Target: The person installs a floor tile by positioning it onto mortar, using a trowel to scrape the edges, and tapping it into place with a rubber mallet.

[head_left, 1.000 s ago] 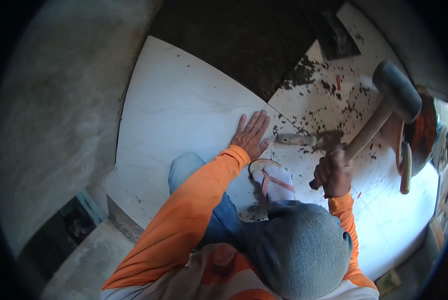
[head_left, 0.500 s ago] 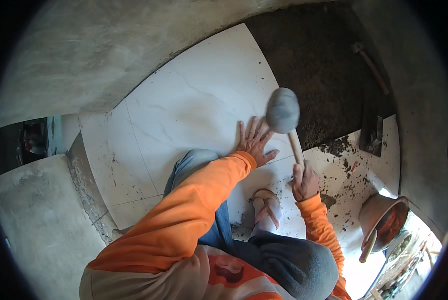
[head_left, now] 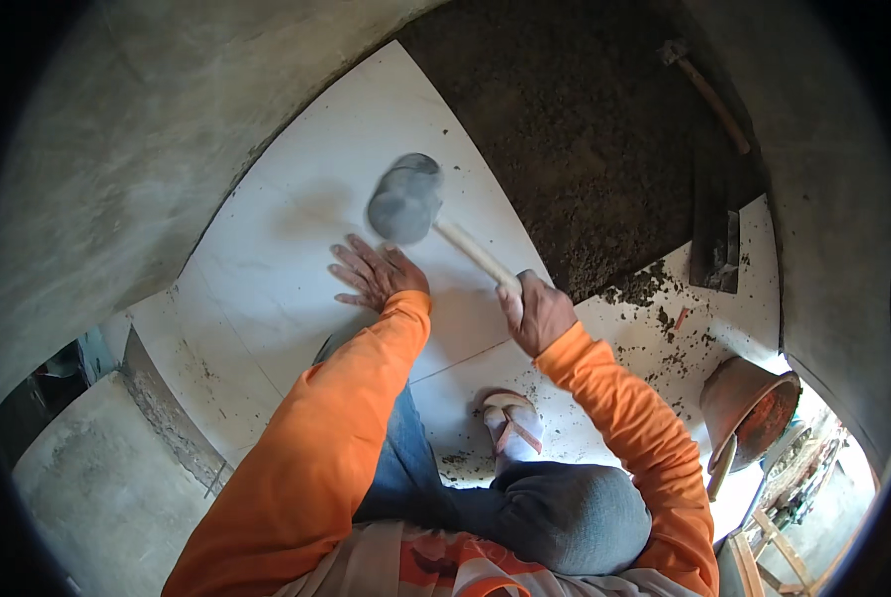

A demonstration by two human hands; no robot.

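Observation:
My left hand point(head_left: 371, 274) is spread with its palm down on a large white marble-patterned tile point(head_left: 306, 154), holding nothing. My right hand point(head_left: 537, 316) grips the pale wooden handle of a mallet point(head_left: 402, 199). Its large grey head, slightly blurred, is over the tile just beyond my left hand's fingers; whether it touches the surface I cannot tell. Beside the tile's right edge lies a dark bed of grainy mortar point(head_left: 585, 129). My bent knee and a foot in a thong sandal point(head_left: 513, 423) rest below my hands.
A hammer point(head_left: 709, 99) lies at the back right, with a dark flat trowel point(head_left: 712, 259) below it. Crumbs speckle the right tile point(head_left: 669, 368) around a small red piece point(head_left: 682, 318). A bucket point(head_left: 724, 393) stands at lower right, near wooden pieces. Concrete walls point(head_left: 97, 169) curve round both sides.
The mallet has swung leftward from raised at the right to over the tile. My left hand has moved left along the tile, and the view has shifted.

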